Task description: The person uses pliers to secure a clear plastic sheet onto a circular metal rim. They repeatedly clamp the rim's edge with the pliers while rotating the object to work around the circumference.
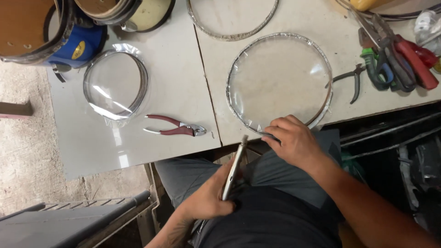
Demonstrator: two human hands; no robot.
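Your right hand point(294, 142) fingers pinching the big hoop point(279, 80) rim at 6 o'clock, left hand point(209, 197) gripping pliers point(233, 170), red-handled pliers point(173, 127) on surface point(138, 147) at 9 o'clock.

Under the right hand point(294, 142) lies a hoop point(279, 81) of dull, silvery metal with a clear, glossy plastic film stretched smooth across it. The left hand point(209, 197) grips a flat metal tool point(233, 171) with a satin sheen. Beyond the left hand, pliers point(177, 127) show bright metal jaws and smooth maroon plastic grips. The tabletop point(165, 87) beneath them is pale, smooth and slightly glossy, catching reflections.
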